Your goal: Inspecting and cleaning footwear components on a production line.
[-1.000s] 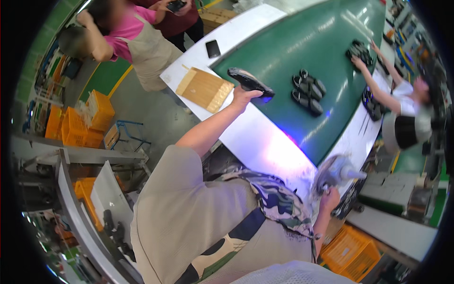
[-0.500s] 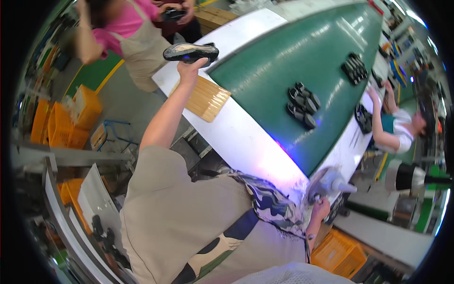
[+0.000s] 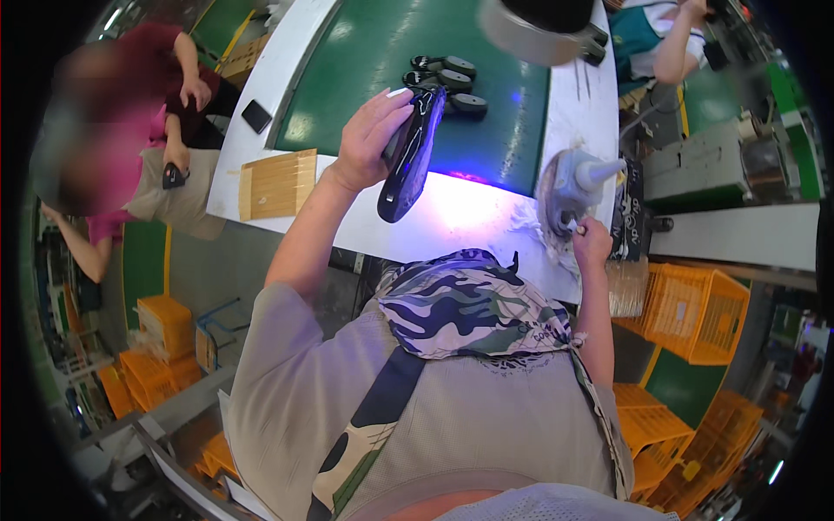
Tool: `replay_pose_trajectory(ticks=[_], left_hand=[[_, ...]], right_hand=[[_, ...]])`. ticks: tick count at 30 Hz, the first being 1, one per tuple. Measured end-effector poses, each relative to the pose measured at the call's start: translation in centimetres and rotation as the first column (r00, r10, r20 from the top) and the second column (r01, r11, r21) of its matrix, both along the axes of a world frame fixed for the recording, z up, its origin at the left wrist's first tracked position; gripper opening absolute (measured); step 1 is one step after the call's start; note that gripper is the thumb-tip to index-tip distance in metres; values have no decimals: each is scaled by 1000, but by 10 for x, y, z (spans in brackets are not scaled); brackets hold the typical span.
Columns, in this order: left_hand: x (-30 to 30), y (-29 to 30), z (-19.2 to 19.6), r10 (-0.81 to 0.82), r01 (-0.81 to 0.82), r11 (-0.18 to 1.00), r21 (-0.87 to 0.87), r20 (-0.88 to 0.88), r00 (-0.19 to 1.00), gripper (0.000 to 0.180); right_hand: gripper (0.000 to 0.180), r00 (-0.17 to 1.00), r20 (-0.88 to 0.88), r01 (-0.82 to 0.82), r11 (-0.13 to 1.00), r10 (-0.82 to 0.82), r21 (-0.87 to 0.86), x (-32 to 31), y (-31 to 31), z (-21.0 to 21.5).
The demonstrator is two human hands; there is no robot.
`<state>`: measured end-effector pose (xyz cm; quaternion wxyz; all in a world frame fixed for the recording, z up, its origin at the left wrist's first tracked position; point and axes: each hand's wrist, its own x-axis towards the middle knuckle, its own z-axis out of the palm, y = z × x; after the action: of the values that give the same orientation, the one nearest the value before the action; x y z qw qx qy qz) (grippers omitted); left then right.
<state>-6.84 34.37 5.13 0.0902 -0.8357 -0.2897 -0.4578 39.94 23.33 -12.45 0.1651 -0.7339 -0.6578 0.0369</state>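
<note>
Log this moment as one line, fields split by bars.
Left hand: holding black shoe above white table | Right hand: near spouted grey bottle, grip unclear | Green surface: bears dark shoes

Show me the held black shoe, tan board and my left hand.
Held black shoe (image 3: 405, 174), head view: glossy surface, mid-length.
Tan board (image 3: 278, 185), head view: middle of its top.
Left hand (image 3: 365, 146), head view: its back.

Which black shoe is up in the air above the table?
The shoe in the person's left hand; the other black shoes just beyond lie on the green surface.
</note>
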Motion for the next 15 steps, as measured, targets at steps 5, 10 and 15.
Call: replay_pose_trajectory(ticks=[5, 10, 15], left_hand=[[64, 8, 14, -172, 175, 983, 58, -50, 984, 47], [103, 5, 30, -218, 225, 972, 62, -107, 970, 43], [116, -1, 37, -230, 235, 971, 32, -126, 965, 35]], right_hand=[[12, 658, -732, 212, 976, -176, -44, 23, 2, 12], [17, 25, -1000, 98, 995, -10, -8, -13, 34, 99], [18, -217, -962, -59, 982, 165, 181, -57, 74, 171]])
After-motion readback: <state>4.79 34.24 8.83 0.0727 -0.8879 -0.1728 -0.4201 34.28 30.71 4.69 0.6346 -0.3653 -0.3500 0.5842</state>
